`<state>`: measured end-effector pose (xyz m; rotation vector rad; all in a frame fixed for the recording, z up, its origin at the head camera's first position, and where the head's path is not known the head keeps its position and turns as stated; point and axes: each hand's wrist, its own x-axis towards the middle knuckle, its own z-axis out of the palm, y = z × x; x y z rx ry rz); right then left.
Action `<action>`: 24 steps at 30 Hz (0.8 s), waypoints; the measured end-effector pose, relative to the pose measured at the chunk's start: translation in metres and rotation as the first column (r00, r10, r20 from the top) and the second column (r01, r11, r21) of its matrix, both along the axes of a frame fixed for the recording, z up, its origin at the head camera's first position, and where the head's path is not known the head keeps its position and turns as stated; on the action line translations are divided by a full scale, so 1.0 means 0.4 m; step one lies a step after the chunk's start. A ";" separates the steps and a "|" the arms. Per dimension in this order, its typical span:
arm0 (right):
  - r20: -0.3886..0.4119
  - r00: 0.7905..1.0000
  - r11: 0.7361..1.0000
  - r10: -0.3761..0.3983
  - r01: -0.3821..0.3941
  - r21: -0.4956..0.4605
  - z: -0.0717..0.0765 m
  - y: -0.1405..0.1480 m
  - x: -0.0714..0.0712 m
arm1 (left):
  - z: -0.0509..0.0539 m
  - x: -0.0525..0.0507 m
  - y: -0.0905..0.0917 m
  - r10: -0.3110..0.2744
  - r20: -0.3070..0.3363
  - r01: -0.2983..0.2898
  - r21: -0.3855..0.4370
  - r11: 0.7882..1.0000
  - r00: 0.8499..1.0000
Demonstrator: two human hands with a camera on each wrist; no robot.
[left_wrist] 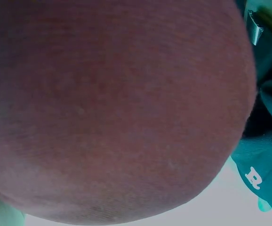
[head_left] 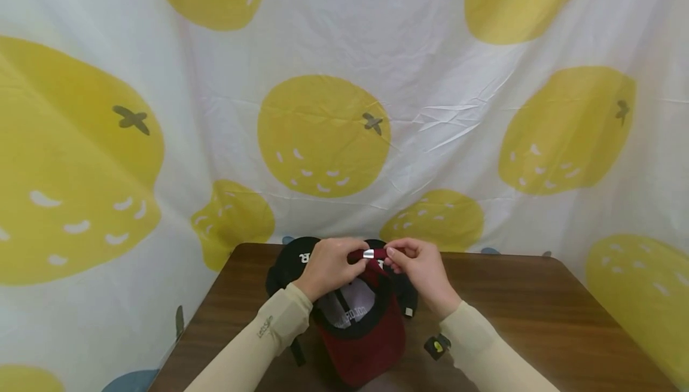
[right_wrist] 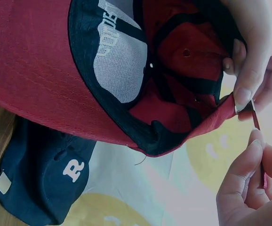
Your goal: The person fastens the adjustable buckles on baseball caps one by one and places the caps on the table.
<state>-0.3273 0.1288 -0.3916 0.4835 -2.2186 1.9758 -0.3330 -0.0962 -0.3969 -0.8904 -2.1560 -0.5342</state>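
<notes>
A dark red cap [head_left: 371, 350] is held with its inside facing me, brim downward, in the head view. My left hand [head_left: 334, 263] grips its back strap beside a silver buckle [head_left: 368, 254]. From the other side my right hand [head_left: 422, 269] pinches the narrow red strap [head_left: 380, 253] between thumb and fingers. The right wrist view shows the strap end [right_wrist: 263, 176] in the right hand [right_wrist: 242, 193], while the left hand [right_wrist: 253, 52] pinches the cap's rear edge. In the left wrist view the left hand [left_wrist: 117, 113] itself hides most of the work.
Behind the red cap lie dark caps; a white letter shows on the left one [head_left: 290, 260], and another [head_left: 406, 290] lies at the right. The brown wooden table [head_left: 517, 320] ends at a white cloth [head_left: 430, 122] printed with yellow fruit.
</notes>
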 end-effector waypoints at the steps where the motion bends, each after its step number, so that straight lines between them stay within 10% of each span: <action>1: 0.003 1.000 1.000 -0.001 0.001 -0.001 0.000 0.001 0.000 | 0.000 0.000 0.000 -0.003 0.003 0.003 0.000 1.000 1.000; 24: 0.021 1.000 0.999 -0.008 0.007 0.034 0.058 -0.005 0.057 | 0.004 0.005 0.002 -0.029 0.021 0.028 0.041 0.999 0.999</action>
